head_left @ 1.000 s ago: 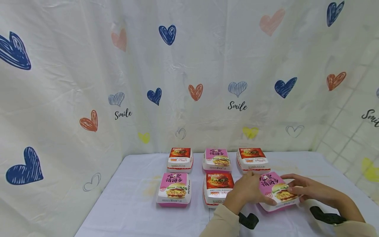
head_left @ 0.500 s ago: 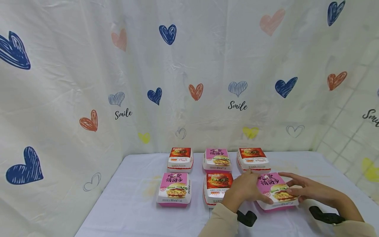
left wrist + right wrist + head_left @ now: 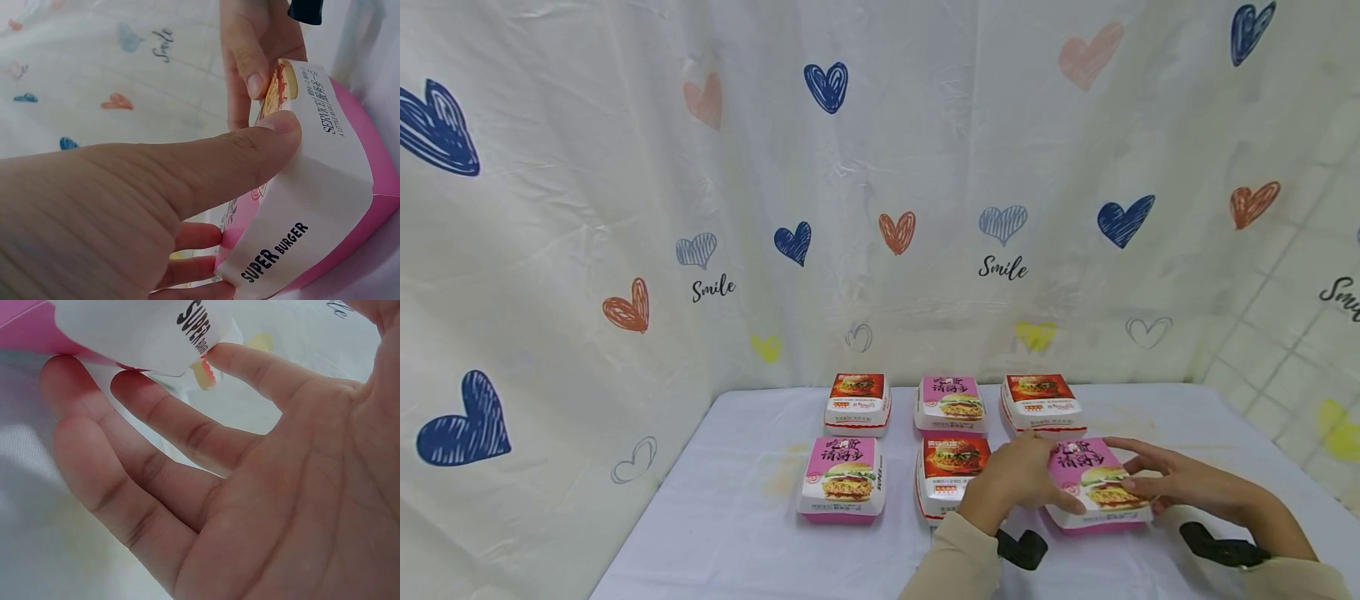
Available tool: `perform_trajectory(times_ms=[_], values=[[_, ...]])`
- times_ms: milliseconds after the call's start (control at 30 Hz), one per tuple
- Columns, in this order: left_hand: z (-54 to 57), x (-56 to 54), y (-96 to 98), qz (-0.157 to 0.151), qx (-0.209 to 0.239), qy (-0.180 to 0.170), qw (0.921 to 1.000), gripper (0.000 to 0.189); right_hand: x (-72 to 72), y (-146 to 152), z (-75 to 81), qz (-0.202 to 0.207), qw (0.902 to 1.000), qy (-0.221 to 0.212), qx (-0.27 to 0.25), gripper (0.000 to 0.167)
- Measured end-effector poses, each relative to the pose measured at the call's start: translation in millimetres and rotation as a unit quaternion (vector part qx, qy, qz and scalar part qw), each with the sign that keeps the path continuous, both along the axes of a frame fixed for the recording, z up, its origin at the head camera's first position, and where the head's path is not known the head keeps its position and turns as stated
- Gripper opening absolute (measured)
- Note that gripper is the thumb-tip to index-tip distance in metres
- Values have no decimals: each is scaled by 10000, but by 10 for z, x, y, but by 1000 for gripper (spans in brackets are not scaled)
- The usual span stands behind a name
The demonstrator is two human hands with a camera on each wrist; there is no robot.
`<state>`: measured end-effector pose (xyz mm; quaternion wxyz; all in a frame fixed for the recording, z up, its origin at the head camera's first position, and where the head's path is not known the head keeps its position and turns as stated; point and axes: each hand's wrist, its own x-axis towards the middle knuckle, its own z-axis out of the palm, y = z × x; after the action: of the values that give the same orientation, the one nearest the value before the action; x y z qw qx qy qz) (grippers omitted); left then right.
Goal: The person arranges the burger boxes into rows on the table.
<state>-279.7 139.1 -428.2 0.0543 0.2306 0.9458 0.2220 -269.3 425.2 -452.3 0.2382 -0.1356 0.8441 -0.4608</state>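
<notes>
A pink-and-white burger box (image 3: 1093, 487) sits at the front right of the white table, between both hands. My left hand (image 3: 1017, 479) grips its left side, with the thumb along the front top edge and the fingers toward the back, as the left wrist view shows on the box wall (image 3: 312, 206). My right hand (image 3: 1195, 487) holds its right side, thumb on the top edge. In the right wrist view, fingertips (image 3: 65, 375) touch the lower side of the box (image 3: 137, 331). Just left stands a red-and-white burger box (image 3: 951, 475), partly hidden by the left hand.
Another pink box (image 3: 841, 479) ends the front row at left. Behind stand a red-topped box (image 3: 857, 404), a pink box (image 3: 950, 404) and a second red-topped box (image 3: 1041, 404). A heart-print curtain (image 3: 880, 167) hangs behind the white-covered table (image 3: 715, 517).
Both hands have shifted the pink burger box slightly left, toward the red one, and turned it straighter; its front edge now lies more level. The other boxes stay put.
</notes>
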Motion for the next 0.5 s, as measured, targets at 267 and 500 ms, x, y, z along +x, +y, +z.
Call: perform_trajectory(times_ms=[267,500], values=[[11,7,0,68,-29,-50,10000,75,-15,-11,-6,-115,9998,-103,88,71],[9,1,3,49,-41,-98,9999,76,-7,-22,7,-173,9997,-124,139,69]])
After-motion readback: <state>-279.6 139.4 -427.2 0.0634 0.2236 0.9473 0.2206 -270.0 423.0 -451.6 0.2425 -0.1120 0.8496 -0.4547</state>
